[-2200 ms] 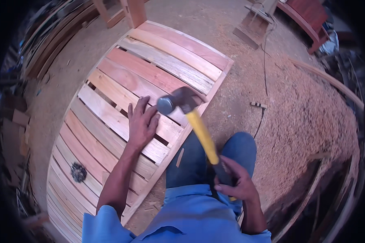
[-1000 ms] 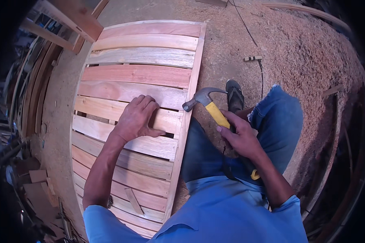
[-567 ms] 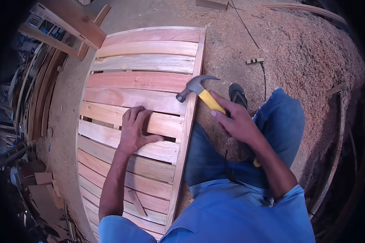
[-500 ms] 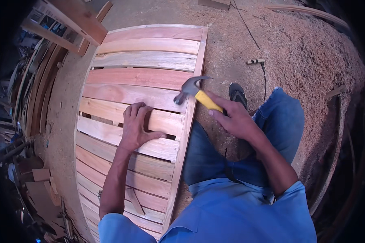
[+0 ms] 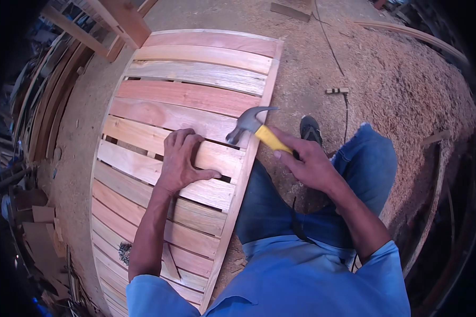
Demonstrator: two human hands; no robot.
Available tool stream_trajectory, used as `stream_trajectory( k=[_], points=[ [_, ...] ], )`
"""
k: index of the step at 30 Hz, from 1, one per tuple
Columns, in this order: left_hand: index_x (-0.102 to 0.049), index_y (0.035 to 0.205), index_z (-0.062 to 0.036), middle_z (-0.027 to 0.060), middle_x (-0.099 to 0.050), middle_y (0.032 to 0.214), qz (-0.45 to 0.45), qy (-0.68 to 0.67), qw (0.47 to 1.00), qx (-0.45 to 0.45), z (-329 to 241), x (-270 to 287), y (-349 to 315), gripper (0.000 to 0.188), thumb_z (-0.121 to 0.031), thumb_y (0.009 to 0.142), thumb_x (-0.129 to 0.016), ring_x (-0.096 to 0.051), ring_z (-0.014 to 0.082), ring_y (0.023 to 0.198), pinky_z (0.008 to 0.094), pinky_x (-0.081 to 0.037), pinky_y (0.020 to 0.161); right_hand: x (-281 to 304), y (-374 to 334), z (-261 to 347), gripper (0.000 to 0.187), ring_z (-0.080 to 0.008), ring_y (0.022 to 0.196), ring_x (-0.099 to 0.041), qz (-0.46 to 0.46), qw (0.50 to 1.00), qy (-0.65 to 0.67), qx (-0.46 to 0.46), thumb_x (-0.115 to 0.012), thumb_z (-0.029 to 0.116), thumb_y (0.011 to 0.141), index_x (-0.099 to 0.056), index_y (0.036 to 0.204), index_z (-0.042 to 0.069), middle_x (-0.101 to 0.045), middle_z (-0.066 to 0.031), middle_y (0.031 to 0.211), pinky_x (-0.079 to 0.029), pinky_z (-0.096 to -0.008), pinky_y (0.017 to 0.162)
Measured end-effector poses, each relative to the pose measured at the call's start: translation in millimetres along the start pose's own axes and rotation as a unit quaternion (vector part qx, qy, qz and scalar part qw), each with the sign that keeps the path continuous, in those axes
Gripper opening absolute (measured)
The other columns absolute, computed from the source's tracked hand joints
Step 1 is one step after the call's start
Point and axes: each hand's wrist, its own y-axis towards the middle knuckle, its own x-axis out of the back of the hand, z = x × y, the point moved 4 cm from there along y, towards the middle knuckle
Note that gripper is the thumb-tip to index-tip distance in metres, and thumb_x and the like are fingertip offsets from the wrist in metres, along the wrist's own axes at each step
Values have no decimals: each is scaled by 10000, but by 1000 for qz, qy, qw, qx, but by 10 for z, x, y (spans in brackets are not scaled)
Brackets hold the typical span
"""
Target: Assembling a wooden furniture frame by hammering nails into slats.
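From where I stand: right hand (image 5: 308,162), mid-frame right of centre, closed firmly round the yellow handle of a claw hammer (image 5: 268,137). Left hand (image 5: 181,162), at the centre, spread wide, arched over a pale slat (image 5: 221,157), thumb well apart from fingers; whether it clasps or only presses, can't tell.

Hammer head hangs over the right-hand end of the slats, near the edge rail (image 5: 231,214); contact unclear. Risks, my judgement: a blow straying left could catch the left thumb or fingertips, near the head. A tilted face might glance off and dent the wood; a slat without firm backing might shift under a knock.

Lie: handle slants from the right hand toward upper left; striking face points lower left, claw upper right. Slat's long axis runs left to right, dipping rightward. Slatted panel (image 5: 185,93) beneath runs long from top to lower left of the frame.
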Motion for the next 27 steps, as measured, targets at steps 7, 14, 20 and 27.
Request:
stream_trajectory(
  k=[7, 14, 20, 27],
  points=[
    [-665, 1357, -84, 175, -593, 1405, -1, -4, 1000, 5, 23, 12, -29, 1055, -627, 544, -1061, -511, 440, 1375, 593, -400, 1201, 35, 30, -72, 641, -178, 686, -688, -13, 999, 30, -24, -748, 174, 1091, -555, 1702, 176, -769, -154, 932, -578, -367, 723],
    [-661, 1348, -79, 185, -582, 1420, 22, 4, 1000, 21, -32, 4, 18, 1044, -625, 552, -1059, -500, 445, 1383, 595, -398, 1204, 64, -19, -52, 638, -190, 706, -706, 23, 1000, -8, 1, -740, 182, 1094, -555, 1704, 198, -773, -162, 971, -579, -366, 737],
    [-681, 1368, -95, 185, -584, 1441, 30, -13, 999, 42, -37, 31, 10, 1010, -616, 583, -1045, -471, 463, 1432, 596, -391, 1234, 12, -60, -50, 654, -146, 707, -680, 5, 999, -29, 40, -726, 173, 1102, -534, 1725, 229, -733, -101, 885, -577, -348, 719],
    [-684, 1362, -73, 191, -591, 1443, 20, -29, 999, 35, -27, 33, -20, 1021, -707, 620, -983, -498, 449, 1425, 570, -392, 1250, -107, -162, -119, 648, -68, 648, -587, 36, 998, 11, -50, -693, 153, 1127, -507, 1746, 204, -631, 11, 772, -530, -282, 626]
  ],
)
